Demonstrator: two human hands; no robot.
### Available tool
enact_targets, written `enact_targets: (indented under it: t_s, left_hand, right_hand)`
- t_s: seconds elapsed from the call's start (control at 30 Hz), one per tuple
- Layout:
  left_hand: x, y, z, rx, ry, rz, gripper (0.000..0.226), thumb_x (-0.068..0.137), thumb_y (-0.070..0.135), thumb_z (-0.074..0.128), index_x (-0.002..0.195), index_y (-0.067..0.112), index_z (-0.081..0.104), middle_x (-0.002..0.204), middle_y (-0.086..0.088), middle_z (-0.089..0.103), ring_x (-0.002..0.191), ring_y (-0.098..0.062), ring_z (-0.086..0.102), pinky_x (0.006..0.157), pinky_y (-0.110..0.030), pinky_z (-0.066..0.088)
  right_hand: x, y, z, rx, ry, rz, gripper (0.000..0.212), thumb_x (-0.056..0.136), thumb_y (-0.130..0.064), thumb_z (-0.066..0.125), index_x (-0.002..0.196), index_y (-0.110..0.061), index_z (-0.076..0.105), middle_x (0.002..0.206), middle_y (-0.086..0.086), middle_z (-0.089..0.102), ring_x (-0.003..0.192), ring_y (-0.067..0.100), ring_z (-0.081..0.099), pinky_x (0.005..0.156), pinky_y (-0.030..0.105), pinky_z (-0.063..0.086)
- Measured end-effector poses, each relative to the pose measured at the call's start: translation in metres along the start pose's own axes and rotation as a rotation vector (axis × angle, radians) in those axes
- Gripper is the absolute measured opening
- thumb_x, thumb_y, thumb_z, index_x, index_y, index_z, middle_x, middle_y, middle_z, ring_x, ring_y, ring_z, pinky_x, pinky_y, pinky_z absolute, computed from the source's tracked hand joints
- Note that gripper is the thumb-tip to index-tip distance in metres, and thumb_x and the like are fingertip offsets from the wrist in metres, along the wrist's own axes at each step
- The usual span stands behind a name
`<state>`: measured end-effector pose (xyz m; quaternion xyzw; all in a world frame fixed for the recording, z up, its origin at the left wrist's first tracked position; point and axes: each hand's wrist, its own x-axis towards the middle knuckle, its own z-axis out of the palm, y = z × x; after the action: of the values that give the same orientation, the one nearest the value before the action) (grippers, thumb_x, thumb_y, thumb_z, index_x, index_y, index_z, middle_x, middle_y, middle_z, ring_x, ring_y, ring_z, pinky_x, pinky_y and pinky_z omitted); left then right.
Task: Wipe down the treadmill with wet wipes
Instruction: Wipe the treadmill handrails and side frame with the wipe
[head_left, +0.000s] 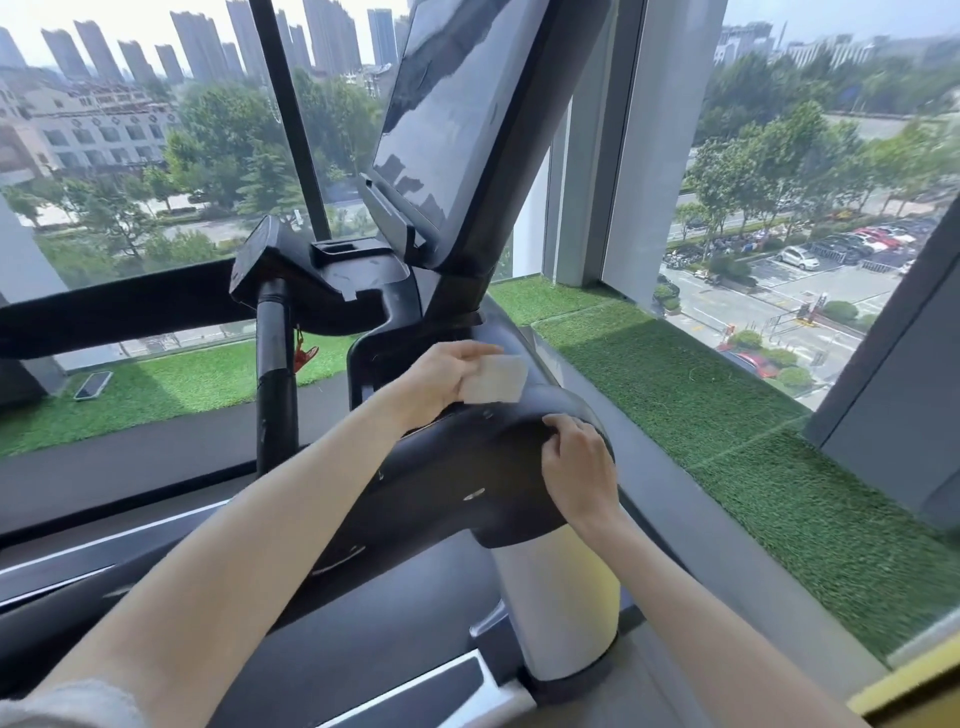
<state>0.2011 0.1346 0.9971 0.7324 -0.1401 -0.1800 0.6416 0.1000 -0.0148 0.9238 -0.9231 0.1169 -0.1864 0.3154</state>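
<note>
The black treadmill (457, 483) fills the middle of the view, with its tilted dark screen (447, 114) at the top and a silver upright post (561, 603) below the right arm. My left hand (441, 376) holds a folded white wet wipe (497, 379) against the top of the treadmill's right arm, just below the screen's base. My right hand (579, 470) grips the rounded outer edge of that same arm, fingers curled over the rim.
A black handlebar post (275, 374) and small console (270, 254) stand to the left. Green artificial turf (727, 415) lines the sill along tall windows. A grey window pillar (649, 145) rises behind the screen. The running belt (156, 545) lies lower left.
</note>
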Motion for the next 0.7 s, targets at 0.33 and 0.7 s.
enact_targets:
  t_s: [0.33,0.7]
  left_hand:
    - [-0.05,-0.021,0.016,0.682,0.406,0.356,0.023,0.095,0.014,0.038,0.103,0.016,0.059,0.099,-0.003,0.057,0.089,-0.023,0.051,0.074,-0.029,0.038]
    - [-0.032,-0.07,0.069,1.307,0.329,0.545,0.062,0.077,-0.01,0.056,0.138,-0.005,0.045,0.142,-0.02,0.046,0.133,-0.037,0.042,0.11,-0.034,0.02]
  right_hand:
    - [-0.028,0.004,0.002,0.051,-0.011,0.066,0.041,0.091,-0.002,0.042,0.129,-0.008,0.054,0.13,0.008,0.058,0.119,0.023,0.053,0.096,0.031,0.041]
    - [-0.002,0.027,0.006,-0.063,-0.077,-0.138,0.062,0.088,0.004,0.04,0.148,-0.005,0.026,0.157,0.013,0.019,0.145,0.022,0.018,0.116,0.029,0.019]
